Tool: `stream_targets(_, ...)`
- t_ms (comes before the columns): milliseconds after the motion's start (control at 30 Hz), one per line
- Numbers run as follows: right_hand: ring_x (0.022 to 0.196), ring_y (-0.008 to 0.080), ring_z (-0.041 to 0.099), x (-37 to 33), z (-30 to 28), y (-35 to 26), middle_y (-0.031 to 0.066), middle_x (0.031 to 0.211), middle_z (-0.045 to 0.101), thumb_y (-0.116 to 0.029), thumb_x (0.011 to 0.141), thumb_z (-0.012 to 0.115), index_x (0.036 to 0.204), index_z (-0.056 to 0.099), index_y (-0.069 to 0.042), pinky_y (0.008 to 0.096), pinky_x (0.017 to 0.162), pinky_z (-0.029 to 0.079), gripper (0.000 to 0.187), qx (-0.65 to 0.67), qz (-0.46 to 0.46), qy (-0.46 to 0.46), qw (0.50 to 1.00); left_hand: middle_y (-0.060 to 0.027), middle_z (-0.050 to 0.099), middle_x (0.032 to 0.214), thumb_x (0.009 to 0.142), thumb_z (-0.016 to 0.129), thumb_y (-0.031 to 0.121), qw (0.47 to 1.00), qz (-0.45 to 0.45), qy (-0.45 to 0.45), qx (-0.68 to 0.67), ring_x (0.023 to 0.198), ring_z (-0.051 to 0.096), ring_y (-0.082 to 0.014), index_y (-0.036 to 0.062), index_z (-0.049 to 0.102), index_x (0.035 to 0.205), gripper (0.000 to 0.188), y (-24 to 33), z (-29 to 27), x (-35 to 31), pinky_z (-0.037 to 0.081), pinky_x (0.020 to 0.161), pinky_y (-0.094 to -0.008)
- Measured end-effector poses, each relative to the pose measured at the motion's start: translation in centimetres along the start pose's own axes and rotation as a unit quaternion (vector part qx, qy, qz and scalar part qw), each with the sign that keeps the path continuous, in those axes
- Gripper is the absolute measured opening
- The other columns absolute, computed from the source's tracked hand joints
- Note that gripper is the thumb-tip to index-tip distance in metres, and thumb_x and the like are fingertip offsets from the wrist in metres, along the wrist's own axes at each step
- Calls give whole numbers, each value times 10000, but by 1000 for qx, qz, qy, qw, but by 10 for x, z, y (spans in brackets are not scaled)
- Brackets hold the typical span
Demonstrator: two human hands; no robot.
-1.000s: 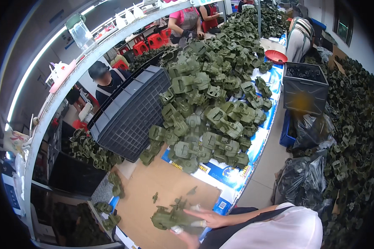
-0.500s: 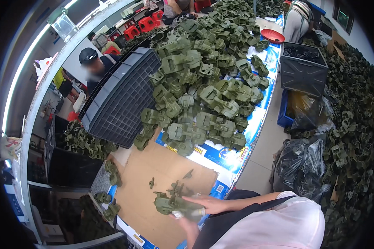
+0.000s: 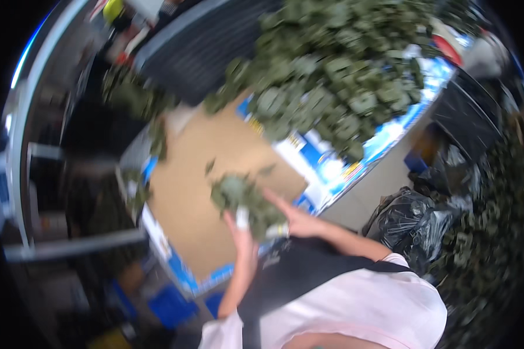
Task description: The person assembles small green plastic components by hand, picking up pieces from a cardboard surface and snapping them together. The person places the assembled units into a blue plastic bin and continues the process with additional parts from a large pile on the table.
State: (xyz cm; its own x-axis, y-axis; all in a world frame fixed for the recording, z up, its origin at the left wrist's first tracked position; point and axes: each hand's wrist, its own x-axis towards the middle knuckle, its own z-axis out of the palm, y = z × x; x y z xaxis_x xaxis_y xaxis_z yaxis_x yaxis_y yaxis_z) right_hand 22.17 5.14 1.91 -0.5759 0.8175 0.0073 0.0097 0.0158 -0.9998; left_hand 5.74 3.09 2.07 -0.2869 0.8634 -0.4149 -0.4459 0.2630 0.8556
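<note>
An olive-green moulded plastic part (image 3: 236, 195) is between my two hands, above a brown cardboard sheet; motion blur hides its details. My left hand (image 3: 244, 235) grips its near left side, with white wrapping on a digit. From the right, my right hand (image 3: 297, 220) closes around the part's right end, a finger stretched along it and white wrapping on another digit. Past the part, a small green piece (image 3: 209, 167) lies on the cardboard (image 3: 195, 232), and another small green piece (image 3: 266, 170) lies to its right.
A large heap of similar green parts (image 3: 332, 81) covers the table's far side, beside a tilted dark crate (image 3: 198, 52). Black plastic bags (image 3: 410, 218) sit on the floor at right, near another heap (image 3: 483, 262). Blue bins (image 3: 173, 305) stand below the table's near edge.
The view has swung, so the table appears higher in the picture. My left forearm now shows more fully. The green part remains between my hands, turned somewhat.
</note>
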Motion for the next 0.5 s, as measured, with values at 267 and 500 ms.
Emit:
stream_targets(267, 1221, 211, 363, 0, 21, -32, 150, 1318, 385, -133, 747, 691, 1363, 237, -13, 316, 1002, 295, 775, 104, 43, 72, 991, -74, 293, 1366, 852, 575, 235, 993, 90, -1, -71, 1198, 366, -216, 162, 149, 1391, 692, 13, 0, -3, 354, 961, -350)
stream_targets(500, 1174, 338, 401, -7, 12, -26, 196, 1279, 422, -173, 715, 700, 1278, 412, -7, 341, 983, 312, 654, -218, -87, 80, 969, -64, 474, 1198, 850, 582, 223, 980, 33, -64, -188, 1062, 488, -175, 102, 338, 1293, 520, 3, -2, -4, 429, 883, -342)
